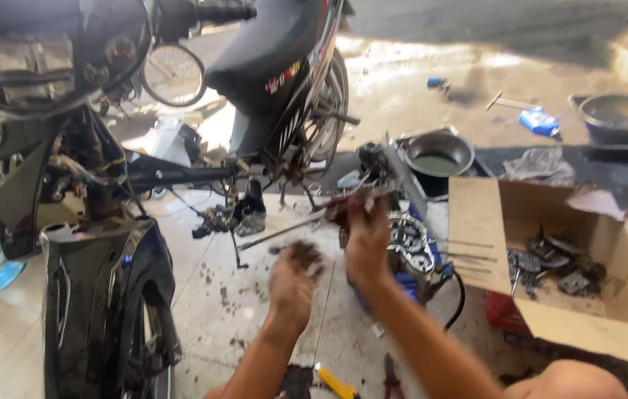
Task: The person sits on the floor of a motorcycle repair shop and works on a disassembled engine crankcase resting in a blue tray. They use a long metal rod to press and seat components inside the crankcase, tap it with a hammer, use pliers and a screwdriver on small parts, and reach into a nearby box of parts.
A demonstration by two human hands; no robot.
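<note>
My right hand (362, 230), black with grease, is closed around a long thin metal rod (277, 235) that slants down to the left over the floor. Just behind this hand sits a silvery engine part (411, 250) on something blue. My left hand (295, 277) hovers lower and to the left, greasy too, its fingers curled inward. Motion blur hides whether anything lies in it. The two hands are a short way apart.
A black motorcycle (92, 295) stands close on the left, another (284, 74) behind. An open cardboard box (476, 222) with metal parts lies at right. A pan of dark oil (438, 155) sits behind the engine. A yellow-handled screwdriver (336, 384) and pliers (391, 377) lie near me.
</note>
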